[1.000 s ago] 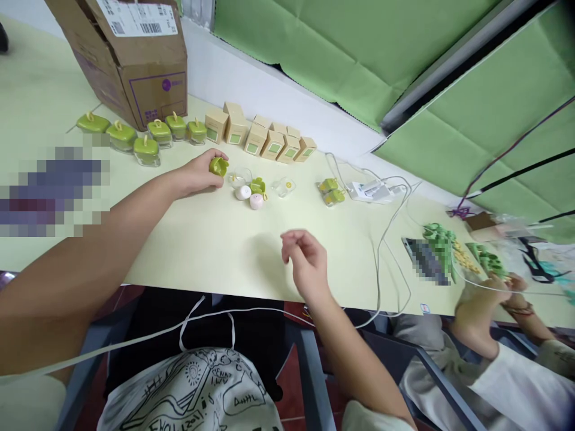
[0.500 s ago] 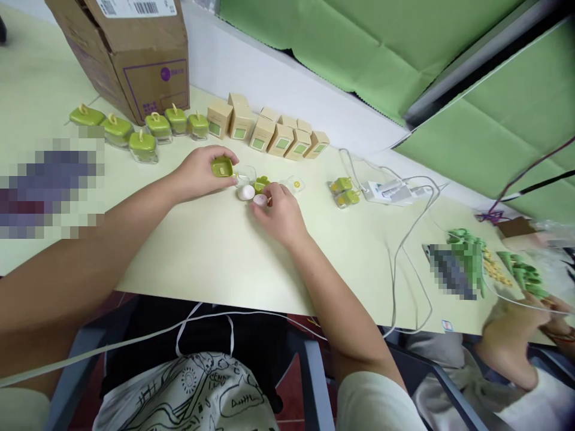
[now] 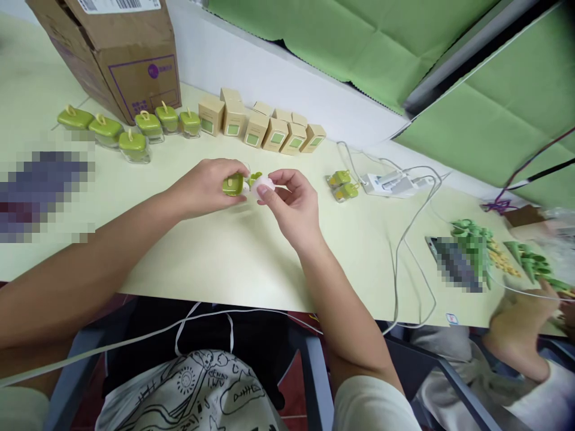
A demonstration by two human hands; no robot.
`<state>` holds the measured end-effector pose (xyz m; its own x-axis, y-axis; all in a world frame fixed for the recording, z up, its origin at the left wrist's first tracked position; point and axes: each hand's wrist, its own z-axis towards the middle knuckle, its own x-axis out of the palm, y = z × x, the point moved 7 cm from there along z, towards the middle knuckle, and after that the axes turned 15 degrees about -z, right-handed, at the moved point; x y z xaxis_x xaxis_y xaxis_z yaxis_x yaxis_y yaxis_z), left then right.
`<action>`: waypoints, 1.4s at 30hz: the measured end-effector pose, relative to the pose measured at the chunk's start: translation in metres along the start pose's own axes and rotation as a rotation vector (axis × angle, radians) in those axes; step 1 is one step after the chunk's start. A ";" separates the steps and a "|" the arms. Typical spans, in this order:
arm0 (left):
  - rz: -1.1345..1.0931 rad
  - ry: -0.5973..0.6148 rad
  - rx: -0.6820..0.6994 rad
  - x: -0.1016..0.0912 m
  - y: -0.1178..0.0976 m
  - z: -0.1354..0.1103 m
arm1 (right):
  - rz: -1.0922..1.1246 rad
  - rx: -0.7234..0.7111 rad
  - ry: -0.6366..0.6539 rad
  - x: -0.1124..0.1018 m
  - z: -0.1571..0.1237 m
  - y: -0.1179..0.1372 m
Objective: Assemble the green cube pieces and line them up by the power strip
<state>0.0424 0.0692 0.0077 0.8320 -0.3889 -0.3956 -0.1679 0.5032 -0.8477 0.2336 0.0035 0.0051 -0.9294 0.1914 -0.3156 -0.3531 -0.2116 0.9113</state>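
A square green plastic lid (image 3: pixel 233 185) sits in your left hand (image 3: pixel 204 187), held just above the surface (image 3: pixel 202 263) in front of you, with a small pale mark showing on its face. Your left grip is closed around it. Your right hand (image 3: pixel 290 203) is just beside it, its thumb and forefinger pressed together in a pinch on a pale pink rounded piece (image 3: pixel 263 188), so the two hands nearly meet at the middle of the surface. A small green piece (image 3: pixel 255 178) shows just beyond the pinch, partly hidden; you cannot tell exactly what it is.

Farther away, toward the left, stands a row of glass jars (image 3: pixel 135 146) with green lids and yellow loop handles. To their right is a cluster of small tan boxes (image 3: pixel 269 134) with green labels. A cardboard shipping carton (image 3: pixel 130 60) stands behind the jars. To the right lie two small green-topped items (image 3: pixel 344 185), then a white power adapter (image 3: pixel 389 182) with grey cables. At the far right, a co-worker's hand (image 3: pixel 523 326) is near a heap of green pieces (image 3: pixel 474 245).
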 end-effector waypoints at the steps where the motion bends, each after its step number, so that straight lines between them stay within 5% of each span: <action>1: -0.006 0.020 0.024 0.003 -0.003 0.000 | 0.008 0.009 0.008 0.002 -0.002 -0.001; 16: 0.117 0.052 0.139 0.021 -0.016 -0.010 | 0.019 -0.018 0.070 0.024 -0.013 -0.006; 24: 0.099 0.115 0.289 0.022 -0.022 -0.008 | 0.062 -0.026 0.018 0.014 -0.009 -0.007; 32: 0.183 0.037 0.507 0.012 -0.020 -0.008 | 0.059 -0.015 -0.025 0.003 -0.004 -0.008; 42: 0.224 0.053 0.498 0.006 -0.019 -0.007 | 0.109 0.006 0.001 0.006 -0.003 -0.009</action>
<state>0.0473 0.0514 0.0191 0.7747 -0.2624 -0.5754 -0.0563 0.8776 -0.4760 0.2309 0.0033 -0.0056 -0.9623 0.1667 -0.2149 -0.2493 -0.2250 0.9419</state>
